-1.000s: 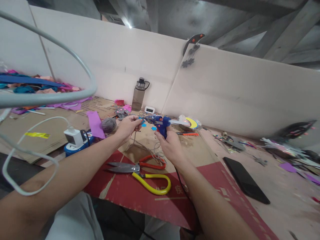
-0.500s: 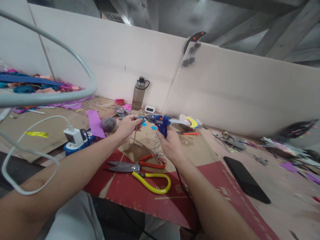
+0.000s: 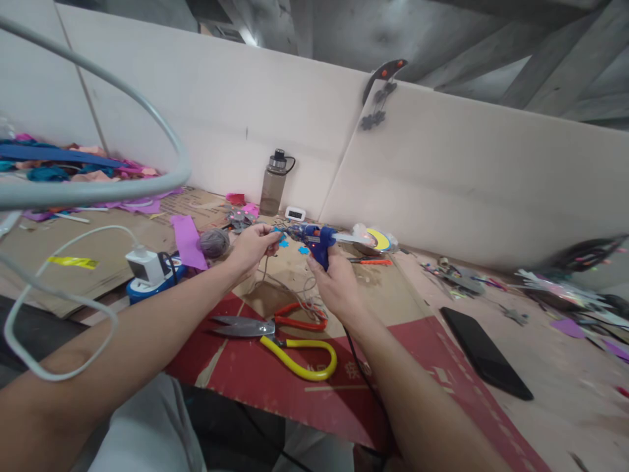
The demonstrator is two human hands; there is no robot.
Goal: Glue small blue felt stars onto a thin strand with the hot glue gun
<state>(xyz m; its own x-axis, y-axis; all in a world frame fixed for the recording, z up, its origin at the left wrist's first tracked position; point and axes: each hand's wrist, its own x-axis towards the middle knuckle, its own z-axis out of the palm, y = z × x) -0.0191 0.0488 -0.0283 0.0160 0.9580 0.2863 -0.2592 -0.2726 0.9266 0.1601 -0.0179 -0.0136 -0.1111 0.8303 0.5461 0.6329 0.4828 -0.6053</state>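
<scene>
My right hand (image 3: 335, 280) is wrapped round the handle of a blue hot glue gun (image 3: 319, 244), with a pale glue stick (image 3: 350, 238) in its back end. Its nozzle points left, at my left hand (image 3: 256, 248). Between the fingertips of that hand is a small blue flower-shaped piece (image 3: 280, 236), close to the nozzle; whether they touch I cannot tell. Another blue flower (image 3: 303, 250) lies on the cardboard below the gun. Grey yarn trails down from my left hand towards scissors (image 3: 280, 334) with one red and one yellow handle.
A ball of grey yarn (image 3: 214, 243) and a purple strip (image 3: 189, 242) lie left of my left hand. Behind stand a bottle (image 3: 273, 183) and a small clock (image 3: 295, 214). A black phone (image 3: 484, 352) lies at right. A white cable loops over my left arm, near a plugged-in adapter (image 3: 146, 267).
Almost nothing differs. Both hands, the glue gun and the blue flower keep their places, and the view has shifted very slightly.
</scene>
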